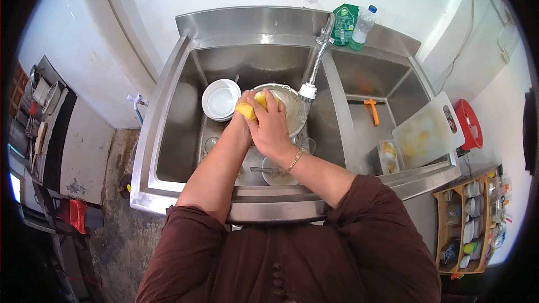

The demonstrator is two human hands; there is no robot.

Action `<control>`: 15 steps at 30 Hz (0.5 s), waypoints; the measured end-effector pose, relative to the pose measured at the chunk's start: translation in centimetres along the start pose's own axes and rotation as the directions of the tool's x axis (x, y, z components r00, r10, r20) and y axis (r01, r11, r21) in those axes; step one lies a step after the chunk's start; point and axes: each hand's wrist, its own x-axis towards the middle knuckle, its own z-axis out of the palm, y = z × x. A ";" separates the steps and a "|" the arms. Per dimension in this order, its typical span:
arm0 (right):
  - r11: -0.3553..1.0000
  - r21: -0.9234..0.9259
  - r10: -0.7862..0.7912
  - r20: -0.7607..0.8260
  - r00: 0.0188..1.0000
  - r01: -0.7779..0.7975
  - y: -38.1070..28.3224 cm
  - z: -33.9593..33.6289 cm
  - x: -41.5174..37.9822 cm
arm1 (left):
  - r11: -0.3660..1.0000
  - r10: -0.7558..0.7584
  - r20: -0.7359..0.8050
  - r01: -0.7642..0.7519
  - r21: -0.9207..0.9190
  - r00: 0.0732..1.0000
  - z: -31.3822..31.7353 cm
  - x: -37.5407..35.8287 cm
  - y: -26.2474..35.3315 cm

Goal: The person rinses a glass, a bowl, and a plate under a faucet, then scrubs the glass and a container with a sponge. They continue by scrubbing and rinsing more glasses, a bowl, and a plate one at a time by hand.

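My left hand point(242, 116) and my right hand point(273, 128) are pressed together around a yellow sponge point(246, 110), over the left sink basin point(174, 134). Fingers of both hands are closed on it. Just behind them sits a round tub with a pale rim point(296, 129); water runs into it from the white spray head point(307, 91) of a flexible metal faucet. To the left of the tub stand stacked white bowls point(220, 101). Below my wrists lie a white bowl point(278, 178), a spoon handle point(260, 169) and a clear glass item point(210, 144), partly hidden by my arms.
An orange-handled squeegee point(372, 111) lies in the right basin. A stained white cutting board point(425, 134) leans at its edge beside a clear container point(387, 156) and a red basket point(469, 124). Behind the faucet stand a green pouch point(344, 25) and a plastic bottle point(363, 28).
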 end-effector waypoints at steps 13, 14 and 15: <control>0.232 0.524 0.346 0.743 0.573 -0.819 9.9 3.5 1.7 | 0.787 -0.401 0.117 0.276 0.552 0.909 -0.8 -3.1 3.3; 0.086 0.458 0.218 0.858 0.465 -0.885 9.5 3.0 1.5 | 0.755 -0.448 0.146 0.286 0.590 0.882 -1.0 -2.9 3.5; 0.160 0.400 0.177 0.888 0.424 -0.903 9.4 2.6 1.7 | 0.755 -0.450 0.145 0.289 0.588 0.881 -1.6 -2.7 3.6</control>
